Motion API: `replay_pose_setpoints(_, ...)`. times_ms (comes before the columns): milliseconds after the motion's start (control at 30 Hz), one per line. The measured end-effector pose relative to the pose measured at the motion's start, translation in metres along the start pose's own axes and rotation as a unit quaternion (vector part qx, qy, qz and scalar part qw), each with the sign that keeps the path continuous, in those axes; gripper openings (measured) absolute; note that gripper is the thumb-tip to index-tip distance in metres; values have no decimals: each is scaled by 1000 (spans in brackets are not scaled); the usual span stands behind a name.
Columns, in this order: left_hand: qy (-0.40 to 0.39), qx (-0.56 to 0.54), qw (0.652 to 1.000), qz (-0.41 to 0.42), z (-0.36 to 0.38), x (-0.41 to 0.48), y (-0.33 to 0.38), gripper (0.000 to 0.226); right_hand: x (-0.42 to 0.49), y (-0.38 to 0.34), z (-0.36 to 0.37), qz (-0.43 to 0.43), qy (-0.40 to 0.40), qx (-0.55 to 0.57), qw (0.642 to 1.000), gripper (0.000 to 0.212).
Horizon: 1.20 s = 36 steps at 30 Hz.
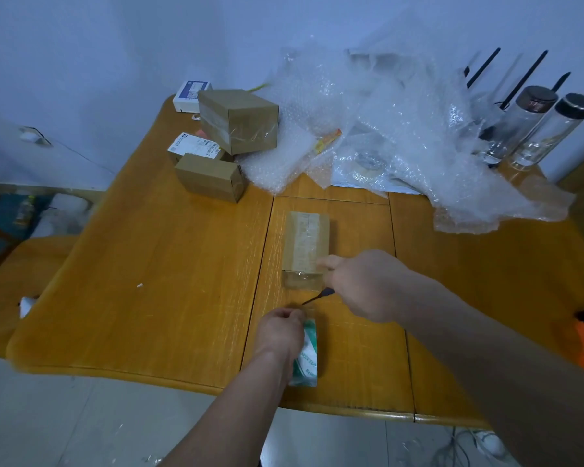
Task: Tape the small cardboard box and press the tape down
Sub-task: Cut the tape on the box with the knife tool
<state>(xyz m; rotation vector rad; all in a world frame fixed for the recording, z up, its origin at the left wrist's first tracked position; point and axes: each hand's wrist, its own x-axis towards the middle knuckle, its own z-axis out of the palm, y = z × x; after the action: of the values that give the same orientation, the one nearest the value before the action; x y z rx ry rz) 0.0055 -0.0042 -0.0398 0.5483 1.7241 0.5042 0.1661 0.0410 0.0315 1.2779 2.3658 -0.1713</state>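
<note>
A small cardboard box [307, 244] lies in the middle of the wooden table [169, 284], with clear tape running along its top and down its near end. My left hand [280, 332] grips a roll of clear tape [307, 357] with a green-and-white core, just in front of the box. A strip of tape stretches from the roll up to the box's near end. My right hand [361, 284] holds a thin dark blade tool [317, 295] whose tip meets that strip between roll and box.
Three other cardboard boxes [238, 119] and a white carton [191, 94] stand at the back left. A heap of bubble wrap [385, 136] covers the back right, with two glass bottles [533, 126] beyond. A chair seat [11, 281] sits left of the table.
</note>
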Motion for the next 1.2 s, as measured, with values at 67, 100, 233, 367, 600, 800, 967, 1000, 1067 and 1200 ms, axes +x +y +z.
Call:
replay_pose_setpoints(67, -3, -5, 1000, -4, -1, 0, 0, 11, -2, 5, -1, 3, 52, 80, 995, 26)
replay_pose_setpoints(100, -4, -6, 1000, -5, -1, 0, -1, 10, -2, 8, -2, 10, 74, 133, 988, 20)
replay_pose_setpoints(233, -5, -11, 1000, -5, -2, 0, -2, 11, 11, 6, 0, 63, 154, 322, 932, 12)
replay_pose_setpoints(367, -6, -8, 1000, 0, -1, 1, -3, 11, 32, -10, 16, 119, 204, 280, 931, 31)
replay_pose_setpoints(600, -11, 11, 1000, 11, 0, 0, -4, 16, 47, -19, 29, 154, 241, 212, 934, 47)
replay_pose_setpoints(800, -15, 4, 1000, 13, -1, -1, -3, 16, 50, -18, 39, 136, 262, 191, 936, 46)
replay_pose_setpoints(967, -24, 1, 1000, 17, -3, -2, -4, 14, 52, -18, 50, 124, 280, 177, 935, 44)
replay_pose_setpoints(1000, -26, 1, 999, 18, -3, -2, -4, 14, 53, -19, 53, 124, 284, 173, 935, 44)
replay_pose_setpoints(1067, -28, 0, 999, 22, -4, -2, -5, 14, 55, -20, 58, 126, 297, 164, 932, 44)
replay_pose_setpoints(1200, -33, -1, 999, 35, -4, -4, -6, 15, 61, -23, 67, 128, 310, 158, 929, 44)
